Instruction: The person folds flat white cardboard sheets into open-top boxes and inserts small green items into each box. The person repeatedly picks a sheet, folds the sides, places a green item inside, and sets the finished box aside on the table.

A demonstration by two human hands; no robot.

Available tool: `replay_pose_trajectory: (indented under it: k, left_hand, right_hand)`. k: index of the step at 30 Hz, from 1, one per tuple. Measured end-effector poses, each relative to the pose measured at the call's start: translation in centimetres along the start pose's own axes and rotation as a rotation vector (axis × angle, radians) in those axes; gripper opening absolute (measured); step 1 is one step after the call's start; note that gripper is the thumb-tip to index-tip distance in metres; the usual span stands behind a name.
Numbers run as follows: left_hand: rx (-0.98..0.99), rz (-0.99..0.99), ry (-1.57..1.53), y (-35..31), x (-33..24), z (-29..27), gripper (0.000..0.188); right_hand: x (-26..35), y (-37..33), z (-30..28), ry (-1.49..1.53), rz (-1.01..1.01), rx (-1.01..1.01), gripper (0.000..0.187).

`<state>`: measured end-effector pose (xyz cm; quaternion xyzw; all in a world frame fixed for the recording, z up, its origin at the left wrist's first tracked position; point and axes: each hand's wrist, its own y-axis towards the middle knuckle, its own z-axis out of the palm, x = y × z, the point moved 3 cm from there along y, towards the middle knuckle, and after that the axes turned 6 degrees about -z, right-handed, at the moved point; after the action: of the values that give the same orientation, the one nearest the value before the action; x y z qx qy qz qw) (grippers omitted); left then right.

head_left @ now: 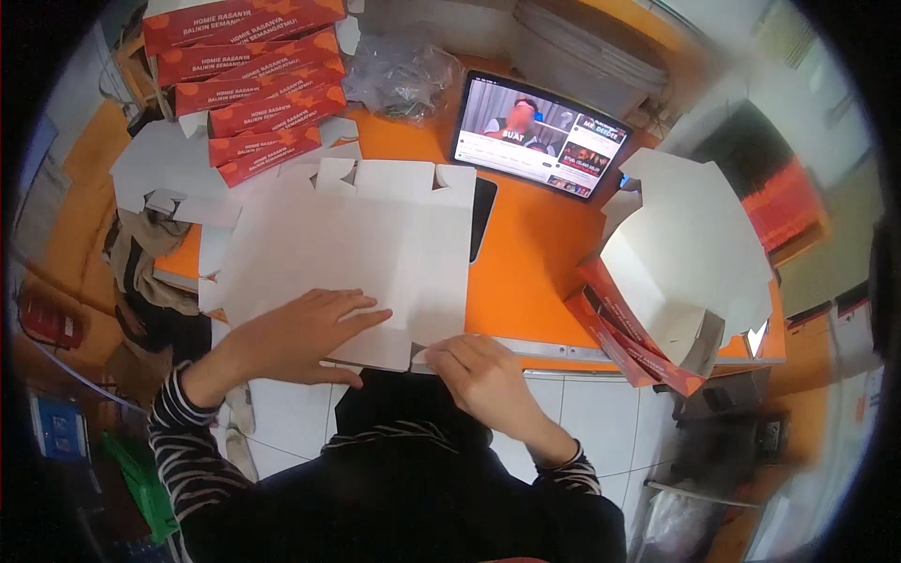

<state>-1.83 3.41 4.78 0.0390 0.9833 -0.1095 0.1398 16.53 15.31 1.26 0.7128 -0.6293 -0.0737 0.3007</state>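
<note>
A flat white cardboard box blank [375, 249] lies on the orange table [526, 272] before me, with cut tabs along its far and near edges. My left hand [300, 333] rests flat on its near left part, fingers spread and holding nothing. At the near right corner my right hand [481, 380] pinches a small flap of the blank between thumb and fingers. That flap is bent up and partly hidden by the fingers. More white cardboard [164, 174] lies to the left of the blank.
Red folded boxes [267, 113] are stacked at the far left. On the right stand nested, open red-and-white boxes [671, 258]. A tablet [540, 136] playing a video leans at the back, beside a clear plastic bag [404, 75]. A dark flat device [483, 216] shows under the blank's right edge.
</note>
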Motion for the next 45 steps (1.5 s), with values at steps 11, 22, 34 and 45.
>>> replay_pose_trajectory:
  k: [11, 22, 34, 45]
  left_hand:
    - [-0.275, -0.090, -0.209, -2.2, 1.0, -0.9, 0.045]
    - [-0.199, -0.298, -1.189, -3.4, 7.8, 0.8, 0.013]
    - [-0.553, -0.321, -1.646, -4.4, 4.9, 3.4, 0.016]
    - [-1.088, -0.318, -0.934, -4.1, 0.5, 2.7, 0.011]
  right_hand:
    - [-1.1, 5.2, -1.4, 0.731, 0.133, -0.342, 0.016]
    - [-2.3, 6.6, -1.7, 0.671, 0.115, -0.206, 0.016]
    - [-1.2, 7.1, -2.1, 0.485, -0.156, -0.344, 0.008]
    - [2.2, 8.7, 2.2, 0.197, -0.187, -0.424, 0.017]
